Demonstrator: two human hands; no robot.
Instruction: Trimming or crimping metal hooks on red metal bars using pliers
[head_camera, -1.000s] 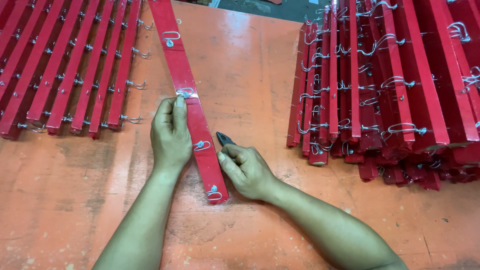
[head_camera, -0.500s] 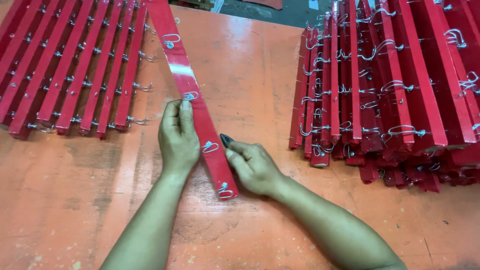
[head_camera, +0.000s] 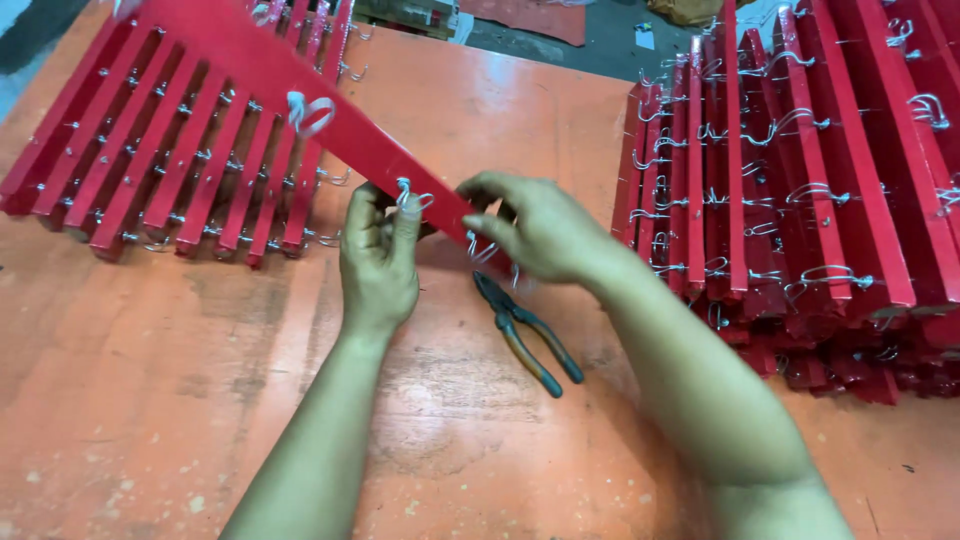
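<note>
Both hands hold a long red wooden slat (head_camera: 300, 95) with wire hooks along it, lifted off the orange floor and pointing toward the upper left. My left hand (head_camera: 378, 262) grips it from below near a wire hook. My right hand (head_camera: 535, 228) closes on the slat's near end, fingers at the wire hooks there. A pair of pliers (head_camera: 525, 333) with dark blue-and-orange handles lies on the floor just below my right hand, untouched.
A row of similar red slats with hooks (head_camera: 160, 160) lies at the upper left. A large stacked pile of red slats (head_camera: 800, 200) fills the right side. The orange floor (head_camera: 150, 420) has worn grey patches.
The slat lay flat under both hands; now it is lifted and swung toward the upper left. My right hand has let go of the pliers, which rest on the floor, and taken the slat's end.
</note>
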